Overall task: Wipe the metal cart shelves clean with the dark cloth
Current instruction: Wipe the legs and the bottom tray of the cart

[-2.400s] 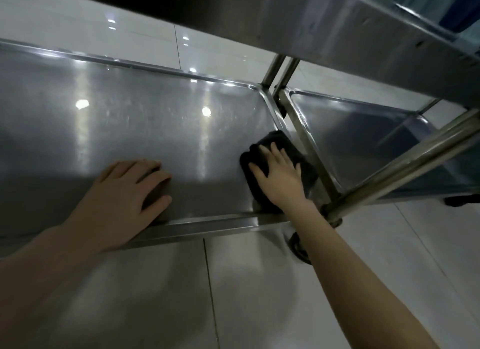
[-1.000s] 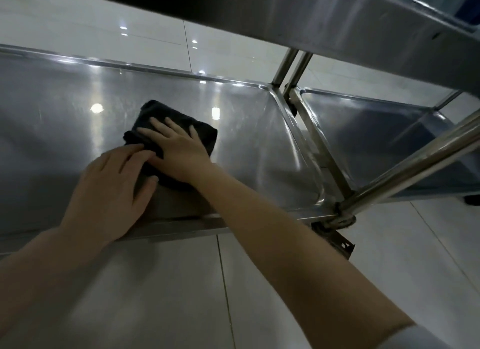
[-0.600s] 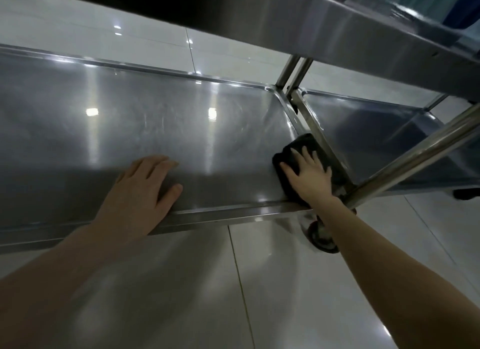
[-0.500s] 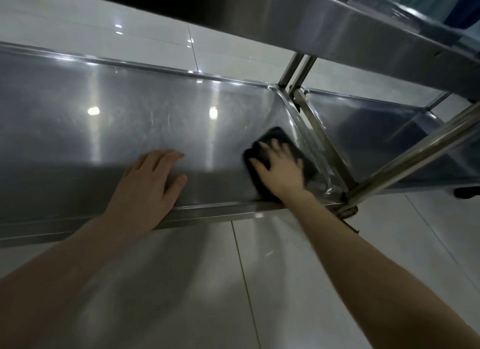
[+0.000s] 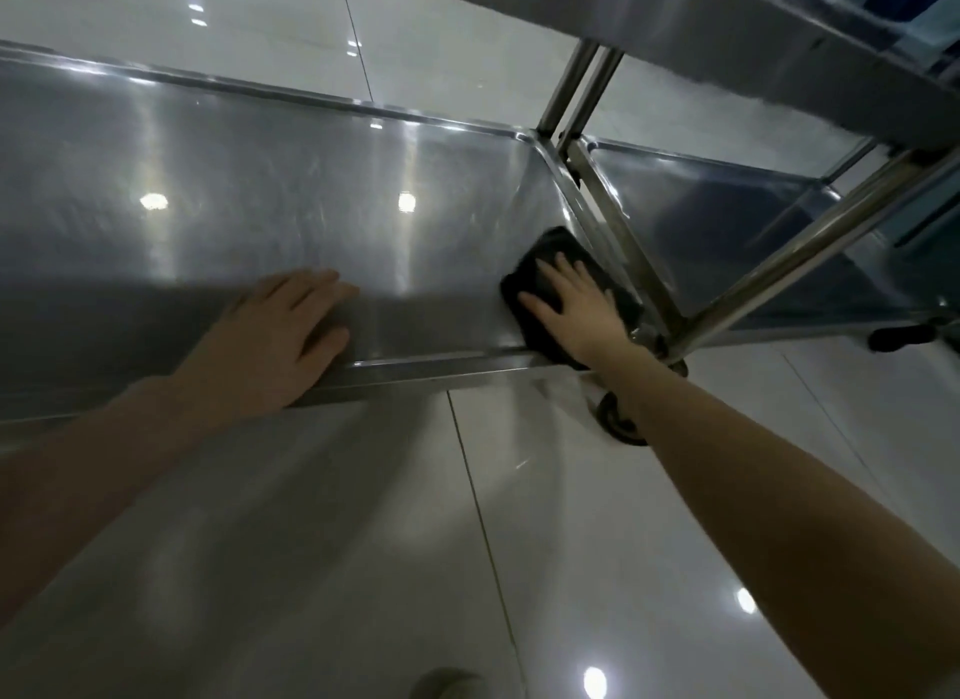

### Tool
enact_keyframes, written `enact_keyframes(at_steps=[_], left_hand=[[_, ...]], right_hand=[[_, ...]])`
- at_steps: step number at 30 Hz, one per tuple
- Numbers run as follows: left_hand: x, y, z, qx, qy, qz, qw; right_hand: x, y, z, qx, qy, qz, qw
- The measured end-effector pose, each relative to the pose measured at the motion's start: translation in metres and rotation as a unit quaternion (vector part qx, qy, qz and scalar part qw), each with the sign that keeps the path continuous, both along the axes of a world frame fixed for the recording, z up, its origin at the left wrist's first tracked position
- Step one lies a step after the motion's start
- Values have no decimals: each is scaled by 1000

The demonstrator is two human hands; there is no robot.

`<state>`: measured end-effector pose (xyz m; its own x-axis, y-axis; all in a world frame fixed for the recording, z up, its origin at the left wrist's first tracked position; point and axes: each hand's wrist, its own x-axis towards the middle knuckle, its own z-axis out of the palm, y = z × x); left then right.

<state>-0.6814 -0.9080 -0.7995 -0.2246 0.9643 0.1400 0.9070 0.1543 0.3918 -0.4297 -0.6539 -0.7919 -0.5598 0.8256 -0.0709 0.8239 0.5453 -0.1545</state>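
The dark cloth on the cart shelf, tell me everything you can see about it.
The dark cloth looks black and soft, and is folded into a compact pad with rounded corners. It lies flat on the cart's lower metal shelf, in the near right corner, close against the right side wall and reaching the front rim. The right hand presses on it with fingers spread, covering its middle, so only its edges show.
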Motion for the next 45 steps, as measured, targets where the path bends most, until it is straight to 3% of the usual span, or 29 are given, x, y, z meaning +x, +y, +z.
enact_keyframes(at_steps=[4, 7, 10, 14, 16, 20, 23, 25, 28, 32, 35, 40, 45], left_hand=[[12, -4, -2, 12, 68, -23, 997], [8, -3, 0, 58, 32, 2, 998], [6, -4, 0, 77, 30, -10, 997], [2, -13, 1, 47, 42, -40, 997], [2, -20, 0, 25, 49, -43, 998], [6, -35, -2, 22, 27, -70, 997], [10, -40, -3, 48, -15, -80, 995], [12, -41, -4, 60, -29, -79, 995], [10, -40, -5, 74, -32, -65, 995], [6, -42, -6, 71, -11, -73, 995], [1, -48, -6, 77, 6, -100, 992], [-18, -69, -18, 99, 22, -113, 988], [-52, -90, -32, 108, 54, -128, 984]], right_hand=[[29, -16, -1, 37, -24, -75, 996], [-24, -71, -10, 57, 29, 61, 996], [-80, -125, -21, 69, 61, 217, 972], [-63, -110, -9, 49, 68, 308, 948], [-22, -87, -4, 46, 85, 282, 955], [66, -41, 0, 77, 92, 96, 988], [74, -44, -4, 112, 102, 47, 987], [49, -67, -11, 142, 133, 80, 978], [-7, -114, -24, 183, 158, 224, 944], [-40, -134, -29, 163, 157, 334, 915], [3, -100, -24, 185, 113, 329, 919], [90, -39, -14, 208, 59, 222, 951], [61, -59, -12, 202, 68, 257, 943]])
